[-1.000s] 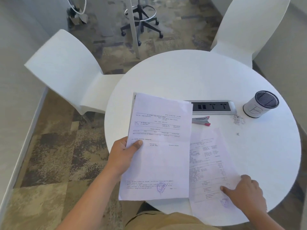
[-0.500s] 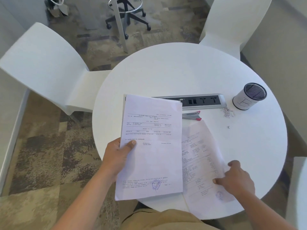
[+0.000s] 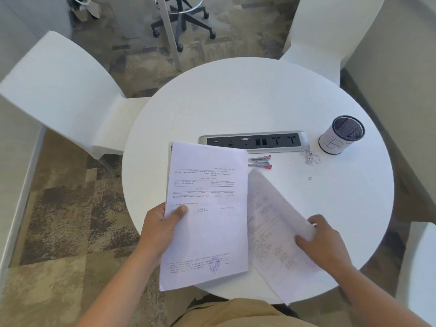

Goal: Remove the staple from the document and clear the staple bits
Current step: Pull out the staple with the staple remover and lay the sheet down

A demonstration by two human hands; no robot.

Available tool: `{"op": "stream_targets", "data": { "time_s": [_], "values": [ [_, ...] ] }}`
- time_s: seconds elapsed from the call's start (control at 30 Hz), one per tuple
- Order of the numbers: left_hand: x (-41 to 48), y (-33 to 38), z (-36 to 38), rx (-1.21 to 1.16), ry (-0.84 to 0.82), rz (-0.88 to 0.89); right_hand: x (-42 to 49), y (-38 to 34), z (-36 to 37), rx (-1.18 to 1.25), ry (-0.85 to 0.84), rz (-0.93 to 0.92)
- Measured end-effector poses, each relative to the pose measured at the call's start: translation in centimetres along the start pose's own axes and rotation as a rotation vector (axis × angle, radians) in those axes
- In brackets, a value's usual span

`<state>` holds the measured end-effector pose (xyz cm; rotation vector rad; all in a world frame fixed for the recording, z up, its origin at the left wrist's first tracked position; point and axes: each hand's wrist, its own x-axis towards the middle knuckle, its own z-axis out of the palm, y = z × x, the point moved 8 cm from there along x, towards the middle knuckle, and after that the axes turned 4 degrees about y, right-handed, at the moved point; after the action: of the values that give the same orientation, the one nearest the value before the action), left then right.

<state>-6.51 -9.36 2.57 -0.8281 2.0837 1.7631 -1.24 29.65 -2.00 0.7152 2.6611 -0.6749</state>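
hands [image 3: 162, 228] gripping sheets [image 3: 207, 208], mesh cup [image 3: 342, 134]

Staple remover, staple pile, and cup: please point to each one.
staple remover [image 3: 260, 162], head view, its metal body.
staple pile [image 3: 311, 158], head view, centre of the heap.
cup [image 3: 335, 143], head view, white side wall.

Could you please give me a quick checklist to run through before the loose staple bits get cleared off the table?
1. Left hand has a firm hold on the stapled document: ok, thumb on top, held above the table edge.
2. Right hand is free to gather bits: not ok, it grips the loose sheet, which is partly lifted.
3. Pile of staple bits is in the open: ok, beside the mesh pen cup.
4. Stray staple is uncovered: ok, alone on the round table.
5. Staple remover is within reach: ok, below the power socket strip.
6. No staple left in the document: cannot tell.
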Motion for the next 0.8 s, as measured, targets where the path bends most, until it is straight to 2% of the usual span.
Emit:
{"op": "stream_targets", "data": {
  "time_s": [0.13, 0.27, 0.4, 0.5, 0.57, 0.67, 0.8],
  "values": [
    [-2.5, -0.8, 0.7, -0.027, 0.065, 0.007, 0.4, 0.8, -2.4, 0.056, 0.047, -0.067],
    [-5.0, -1.5, 0.8, -0.104, 0.209, 0.033, 0.5, 1.1, -6.0, 0.236, 0.081, -0.090],
    [-6.7, -2.4, 1.1, -0.131, 0.331, 0.037, 0.2, 0.6, -9.0, 0.295, -0.011, -0.192],
    [-7.3, -3.1, 1.6, -0.160, 0.383, 0.017, -0.1, -0.2, -11.8, 0.291, -0.004, -0.267],
    [-7.3, -3.9, 2.3, -0.207, 0.394, -0.025, -0.6, -1.4, -13.7, 0.358, -0.007, -0.336],
    [-7.1, -5.1, 3.5, -0.274, 0.371, -0.091, -2.2, -4.1, -14.6, 0.497, -0.114, -0.420],
    [-5.6, -5.1, 4.7, -0.256, 0.275, -0.117, -2.9, -7.0, -14.2, 0.801, -0.182, -0.419]
  ]
}}
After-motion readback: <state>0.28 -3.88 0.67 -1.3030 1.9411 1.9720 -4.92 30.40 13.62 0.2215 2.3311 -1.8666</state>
